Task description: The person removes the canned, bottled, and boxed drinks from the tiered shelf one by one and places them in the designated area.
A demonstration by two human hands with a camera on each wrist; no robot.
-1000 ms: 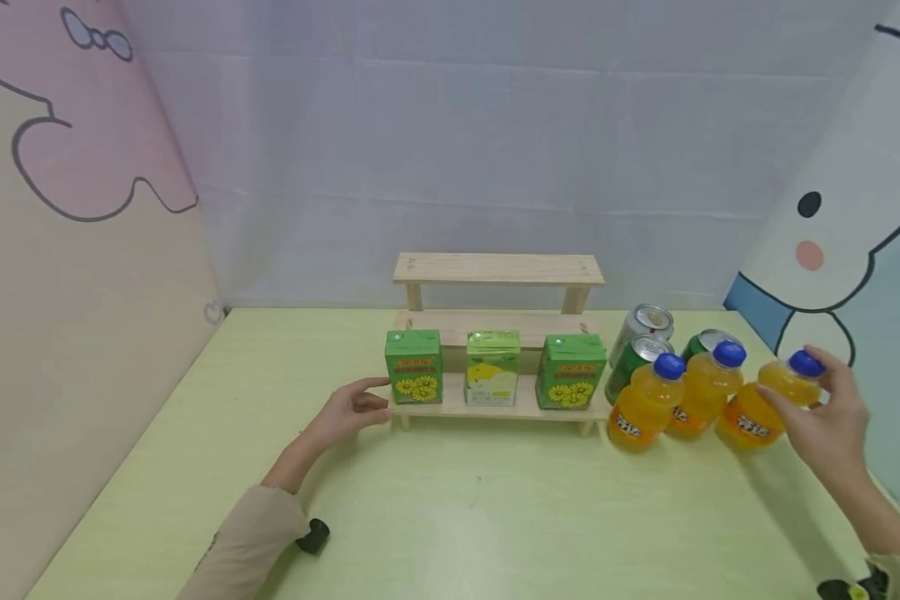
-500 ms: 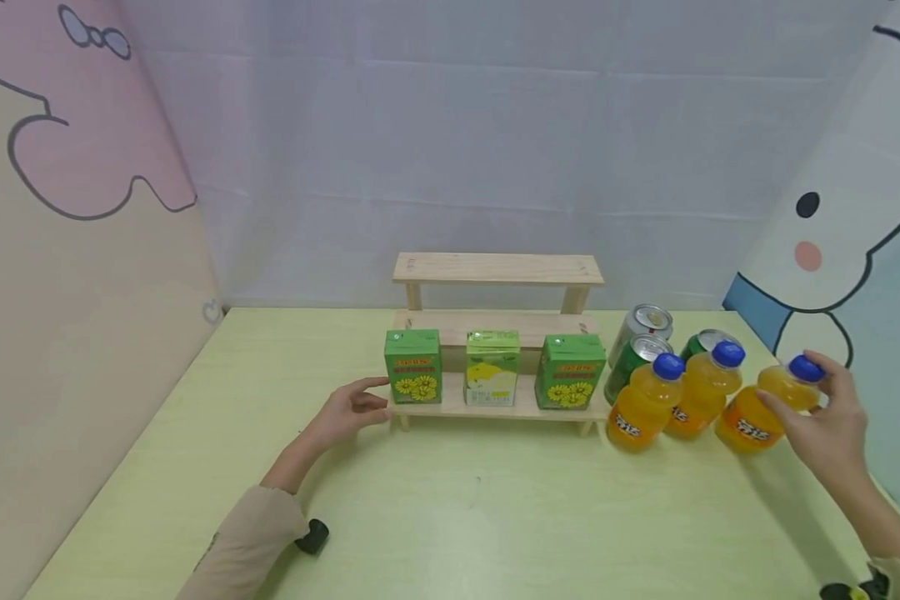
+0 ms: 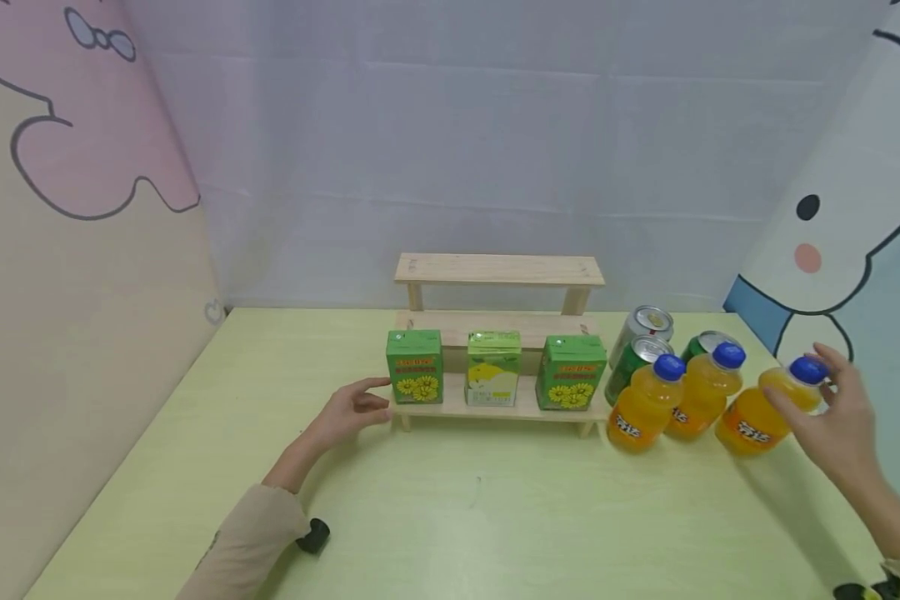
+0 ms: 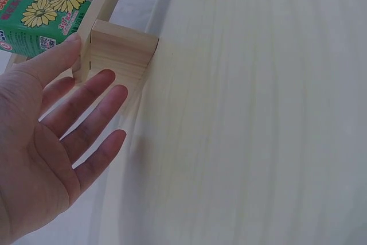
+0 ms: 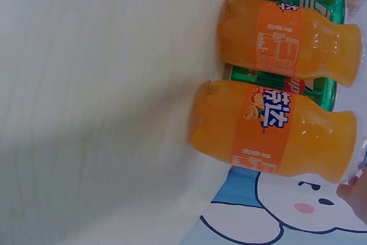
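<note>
Head view: A person's left hand (image 3: 348,410), its fingers loosely extended, lay at the end of a wooden stand (image 3: 498,269). Just right of that hand, a green carton (image 3: 416,371) stood on the lowest board, with two more cartons (image 3: 492,371) farther along. The right hand (image 3: 832,421) had thumb and fingers apart around the top of a blue-capped orange bottle (image 3: 753,421) on the table (image 3: 450,508); whether they pinched it could not be told. Left of that hand stood two matching bottles (image 3: 701,396), with three cans (image 3: 648,323) behind.

Left wrist view: The thumb's tip met the stand's edge near the carton, the other fingers spread beside a leg (image 4: 123,50).

Right wrist view: A sliver of the right hand showed by the orange bottle's neck.
</note>
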